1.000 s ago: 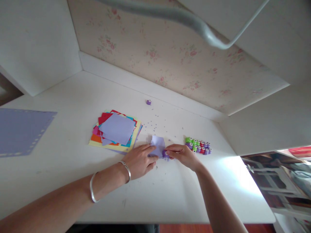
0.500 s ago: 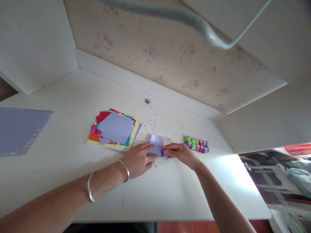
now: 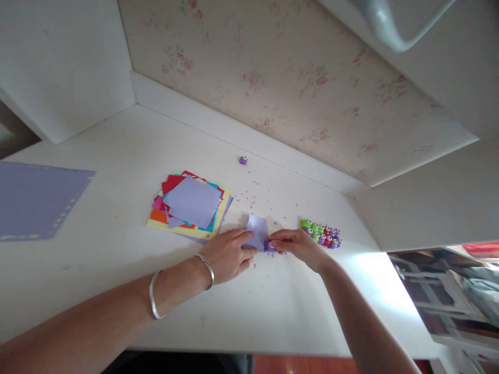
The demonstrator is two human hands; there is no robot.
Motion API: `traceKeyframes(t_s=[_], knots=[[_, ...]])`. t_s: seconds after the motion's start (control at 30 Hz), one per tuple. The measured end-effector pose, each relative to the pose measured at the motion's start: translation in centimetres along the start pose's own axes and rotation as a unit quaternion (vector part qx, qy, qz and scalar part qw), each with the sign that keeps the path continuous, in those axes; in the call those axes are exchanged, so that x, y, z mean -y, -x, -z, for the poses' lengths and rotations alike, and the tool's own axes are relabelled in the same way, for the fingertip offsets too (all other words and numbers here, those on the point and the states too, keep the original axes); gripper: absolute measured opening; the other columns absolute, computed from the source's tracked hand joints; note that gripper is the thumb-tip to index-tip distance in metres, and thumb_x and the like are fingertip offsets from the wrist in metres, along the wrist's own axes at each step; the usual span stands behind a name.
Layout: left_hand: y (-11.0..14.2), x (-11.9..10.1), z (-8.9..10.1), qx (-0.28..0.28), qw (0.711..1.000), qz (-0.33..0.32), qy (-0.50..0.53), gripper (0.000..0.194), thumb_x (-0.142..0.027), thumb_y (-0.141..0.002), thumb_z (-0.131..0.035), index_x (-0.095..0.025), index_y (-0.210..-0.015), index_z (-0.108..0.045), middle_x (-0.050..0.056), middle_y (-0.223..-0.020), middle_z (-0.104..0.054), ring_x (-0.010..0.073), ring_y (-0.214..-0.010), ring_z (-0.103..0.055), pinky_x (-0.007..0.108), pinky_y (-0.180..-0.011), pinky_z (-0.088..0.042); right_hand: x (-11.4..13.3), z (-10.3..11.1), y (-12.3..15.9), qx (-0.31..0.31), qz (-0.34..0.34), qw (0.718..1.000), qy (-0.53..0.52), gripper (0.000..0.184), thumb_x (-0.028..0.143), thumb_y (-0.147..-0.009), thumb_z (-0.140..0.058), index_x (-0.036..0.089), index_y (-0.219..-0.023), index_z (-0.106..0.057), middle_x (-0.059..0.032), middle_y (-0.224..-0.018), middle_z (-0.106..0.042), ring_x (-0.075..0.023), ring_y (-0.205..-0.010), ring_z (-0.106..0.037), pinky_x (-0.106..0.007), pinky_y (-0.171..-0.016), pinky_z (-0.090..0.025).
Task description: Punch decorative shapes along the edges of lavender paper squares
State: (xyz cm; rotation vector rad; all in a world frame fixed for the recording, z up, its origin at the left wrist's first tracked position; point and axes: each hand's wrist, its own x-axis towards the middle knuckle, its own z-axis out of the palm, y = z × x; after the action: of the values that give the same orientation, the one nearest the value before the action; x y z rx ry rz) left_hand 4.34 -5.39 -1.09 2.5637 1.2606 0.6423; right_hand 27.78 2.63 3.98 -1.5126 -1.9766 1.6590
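A small piece of lilac paper (image 3: pixel 257 226) lies on the white desk. My left hand (image 3: pixel 230 253) is flat, its fingers spread and pressing on the paper's left and lower part. At the paper's lower right edge, a small purple paper punch (image 3: pixel 268 245) is pinched between the thumb and fingers of my right hand (image 3: pixel 294 244). My fingers partly cover the punch, so whether it is pressed down cannot be seen. Tiny lilac paper bits (image 3: pixel 249 197) are scattered behind the paper, and a few lie under the punch.
A stack of coloured paper (image 3: pixel 193 202) sits left of my hands. Farther left is a large lilac sheet (image 3: pixel 39 200) with punched edges. Several green, red and purple punches with eyes (image 3: pixel 322 234) stand in rows at right. Another purple punch (image 3: pixel 243 160) stands near the wall.
The camera view has shifted slightly. Both hands keep nearly the same place on the paper, with the right hand still gripping the punch at its edge.
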Motion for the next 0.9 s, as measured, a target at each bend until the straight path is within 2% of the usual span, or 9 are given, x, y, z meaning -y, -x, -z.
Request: traceKeyframes(t_s=[0.7, 0.9], knots=[[-0.05, -0.03, 0.14, 0.002, 1.000, 0.000, 0.019, 0.027, -0.031, -0.094, -0.051, -0.024, -0.112, -0.070, 0.008, -0.128, -0.059, 0.0242, -0.123, -0.053, 0.040, -0.109, -0.039, 0.80, 0.28, 0.08, 0.025, 0.044, 0.996, 0.069, 0.021, 0.039, -0.084, -0.065, 0.020, -0.082, -0.073, -0.0016, -0.077, -0.063, -0.0125, -0.067, -0.054, -0.027, -0.064, -0.044], [0.01, -0.05, 0.13, 0.004, 1.000, 0.003, 0.028, 0.027, -0.031, -0.094, -0.051, -0.025, -0.113, -0.069, 0.009, -0.136, -0.055, 0.0259, -0.127, -0.050, 0.041, -0.109, -0.039, 0.68, 0.10, 0.11, 0.029, 0.037, 0.996, 0.075, 0.021, 0.039, -0.084, -0.065, 0.020, -0.083, -0.074, -0.0017, -0.077, -0.064, -0.0128, -0.068, -0.055, -0.028, -0.065, -0.045]])
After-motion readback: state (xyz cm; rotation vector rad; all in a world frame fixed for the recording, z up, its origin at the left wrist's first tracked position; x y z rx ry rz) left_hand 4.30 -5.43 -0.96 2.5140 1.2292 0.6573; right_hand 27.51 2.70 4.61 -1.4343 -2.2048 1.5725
